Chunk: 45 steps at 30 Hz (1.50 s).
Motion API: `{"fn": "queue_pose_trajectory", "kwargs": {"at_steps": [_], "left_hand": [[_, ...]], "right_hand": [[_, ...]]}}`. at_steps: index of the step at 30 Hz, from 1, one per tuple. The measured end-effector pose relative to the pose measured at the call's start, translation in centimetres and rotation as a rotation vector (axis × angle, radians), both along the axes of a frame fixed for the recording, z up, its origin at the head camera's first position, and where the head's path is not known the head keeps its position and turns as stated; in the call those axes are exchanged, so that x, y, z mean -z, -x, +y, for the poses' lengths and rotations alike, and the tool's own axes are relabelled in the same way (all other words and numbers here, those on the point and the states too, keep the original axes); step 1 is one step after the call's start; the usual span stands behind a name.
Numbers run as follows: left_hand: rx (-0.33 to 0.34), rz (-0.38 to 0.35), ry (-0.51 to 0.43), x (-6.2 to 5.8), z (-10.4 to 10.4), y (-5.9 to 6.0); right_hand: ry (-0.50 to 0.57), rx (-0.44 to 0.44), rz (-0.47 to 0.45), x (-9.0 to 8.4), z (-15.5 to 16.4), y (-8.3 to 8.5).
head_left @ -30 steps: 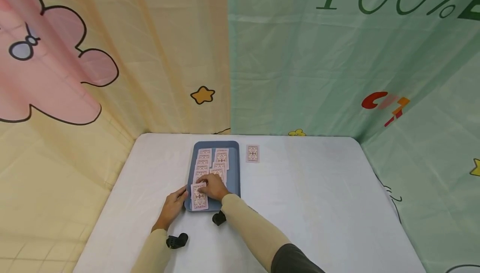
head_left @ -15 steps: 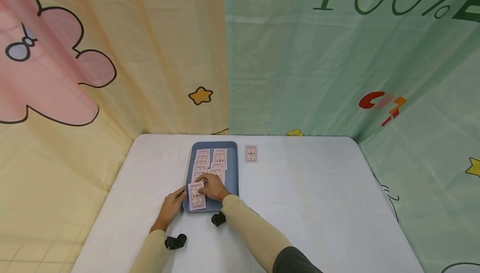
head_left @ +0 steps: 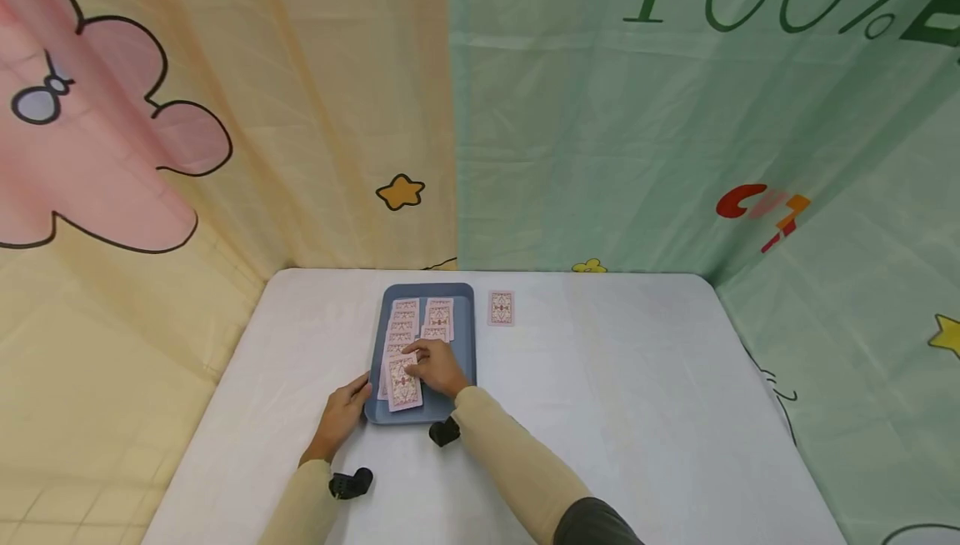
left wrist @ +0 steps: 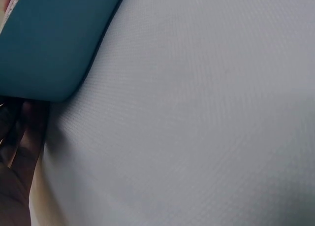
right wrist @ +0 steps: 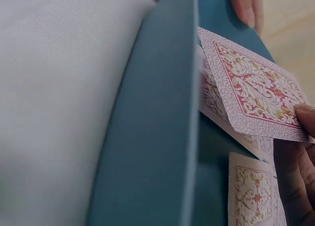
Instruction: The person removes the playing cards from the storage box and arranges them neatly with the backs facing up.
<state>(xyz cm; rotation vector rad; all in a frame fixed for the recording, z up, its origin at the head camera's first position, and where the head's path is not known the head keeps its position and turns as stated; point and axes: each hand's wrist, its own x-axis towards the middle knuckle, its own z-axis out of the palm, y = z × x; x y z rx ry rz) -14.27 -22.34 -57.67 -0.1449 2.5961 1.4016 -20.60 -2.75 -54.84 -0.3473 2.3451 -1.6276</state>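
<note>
Since the earlier frame, the right hand [head_left: 438, 368] has drawn the lifted card [head_left: 404, 382] a little rightward, its fingers pinching the card just above the near end of the blue tray [head_left: 467, 362]. Left hand [head_left: 343, 412] lies with relaxed fingers touching the tray's corner. Beyond the fingers two overlapping card rows [head_left: 420, 324] seem already laid; farther right, one single card [head_left: 501, 308] remains on the table [head_left: 637, 395].
</note>
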Motion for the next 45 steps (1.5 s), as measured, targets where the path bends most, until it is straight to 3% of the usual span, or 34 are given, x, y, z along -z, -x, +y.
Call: {"fn": "queue_pose_trajectory", "kwargs": {"at_steps": [12,27,45], "left_hand": [[-0.004,0.031,-0.002,-0.1,-0.2,-0.1],[-0.005,0.005,-0.007,-0.2,-0.2,-0.1],[-0.009,0.004,-0.014,-0.1,0.1,-0.2]], "right_hand": [[0.067,0.064,-0.137,-0.3,1.8,1.4],[0.075,0.127,-0.027,-0.8,4.5,2.2],[0.120,0.251,-0.046,-0.7,7.9,3.4]]}}
